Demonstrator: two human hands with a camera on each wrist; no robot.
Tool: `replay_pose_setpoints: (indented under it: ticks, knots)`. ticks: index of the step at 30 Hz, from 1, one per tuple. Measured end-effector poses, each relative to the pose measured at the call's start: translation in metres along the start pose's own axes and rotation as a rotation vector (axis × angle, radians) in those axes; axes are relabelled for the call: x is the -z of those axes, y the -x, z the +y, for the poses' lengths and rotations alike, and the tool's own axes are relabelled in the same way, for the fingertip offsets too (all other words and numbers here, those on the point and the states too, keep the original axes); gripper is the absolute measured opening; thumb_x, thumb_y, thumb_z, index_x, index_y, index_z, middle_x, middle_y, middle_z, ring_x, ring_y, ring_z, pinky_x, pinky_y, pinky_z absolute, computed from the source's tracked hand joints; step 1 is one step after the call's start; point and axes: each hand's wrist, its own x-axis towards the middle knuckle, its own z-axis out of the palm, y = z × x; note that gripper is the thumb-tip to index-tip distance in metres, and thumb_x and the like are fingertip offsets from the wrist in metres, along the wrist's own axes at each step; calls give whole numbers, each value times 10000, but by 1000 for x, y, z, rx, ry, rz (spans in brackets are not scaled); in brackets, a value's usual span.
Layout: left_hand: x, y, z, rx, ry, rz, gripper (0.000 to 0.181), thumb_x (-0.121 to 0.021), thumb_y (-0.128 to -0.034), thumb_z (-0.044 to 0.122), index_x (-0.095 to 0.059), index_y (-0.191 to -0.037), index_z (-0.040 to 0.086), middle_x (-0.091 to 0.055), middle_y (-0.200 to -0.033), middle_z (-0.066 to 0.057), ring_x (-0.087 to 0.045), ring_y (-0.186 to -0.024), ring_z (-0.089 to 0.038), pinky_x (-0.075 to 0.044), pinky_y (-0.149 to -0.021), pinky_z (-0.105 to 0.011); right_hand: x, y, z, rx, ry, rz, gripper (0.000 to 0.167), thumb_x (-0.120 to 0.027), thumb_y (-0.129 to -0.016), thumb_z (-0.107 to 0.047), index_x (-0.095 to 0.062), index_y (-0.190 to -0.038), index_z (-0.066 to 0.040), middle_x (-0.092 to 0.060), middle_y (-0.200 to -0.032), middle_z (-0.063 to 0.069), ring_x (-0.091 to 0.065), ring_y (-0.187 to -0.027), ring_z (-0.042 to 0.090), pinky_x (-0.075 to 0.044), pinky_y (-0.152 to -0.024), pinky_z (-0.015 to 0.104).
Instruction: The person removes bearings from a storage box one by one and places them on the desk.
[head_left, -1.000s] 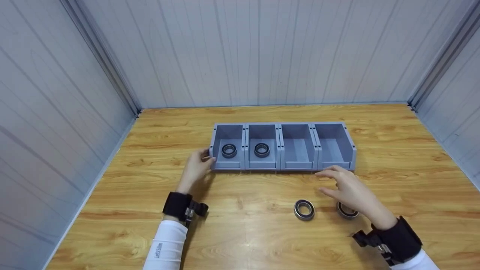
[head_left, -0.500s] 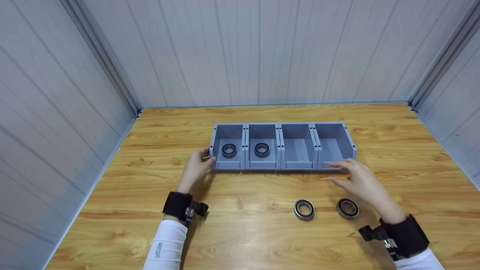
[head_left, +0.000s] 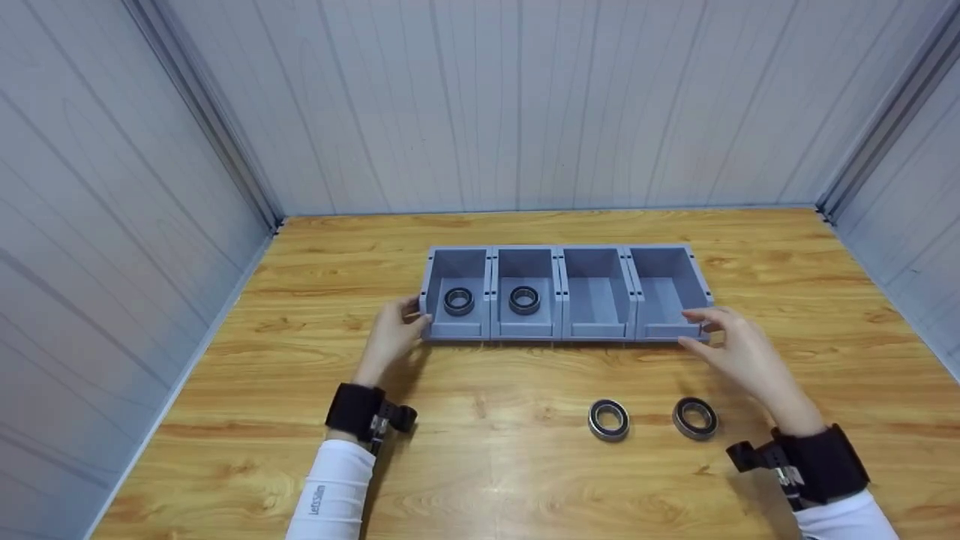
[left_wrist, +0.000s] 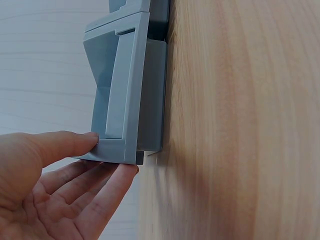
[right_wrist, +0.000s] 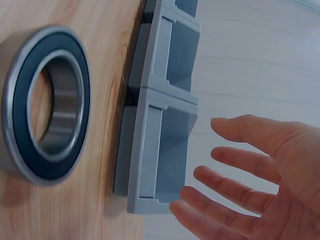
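A row of joined grey storage bins stands on the wooden table. My left hand pinches the side wall of the leftmost bin, thumb on the inner edge and fingers outside, as the left wrist view shows. My right hand hovers by the front corner of the rightmost bin, fingers spread and holding nothing. One bearing lies in the leftmost bin and another bearing in the bin beside it. On the table in front lie a loose bearing and a second loose bearing.
Pale panel walls enclose the table at the back and both sides. The wooden tabletop extends in front of the bins. Each wrist wears a black strap with a small camera.
My right hand has moved right and slightly away from me, from in front of the bins to the rightmost bin's corner, uncovering the right loose bearing. My left hand has stayed still.
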Motion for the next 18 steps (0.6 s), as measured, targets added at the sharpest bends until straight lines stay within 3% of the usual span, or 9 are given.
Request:
replay_pose_setpoints:
  ticks: [8,18]
  knots:
    - [0,0,0,32,6,-4,488,-589,-977,-4,-475,-1433,-136,-570,-1424,-334,-592,-1333,-434,-524,-1133,-438,6,-4,13,-47,-14,36,492,-714,-948,-139,-572,-1364,83,-588,-1329,362,-605,-1154,540,-542,-962,669]
    - [1,1,1,-2,8,0,472,-581,-978,-17,-483,-1416,-161,-584,-1395,-354,-608,-1302,-453,-557,-1093,-449,12,-12,28,-128,-26,51,552,-695,-973,-216,-528,-1393,100,-564,-1345,394,-594,-1156,592,-516,-975,690]
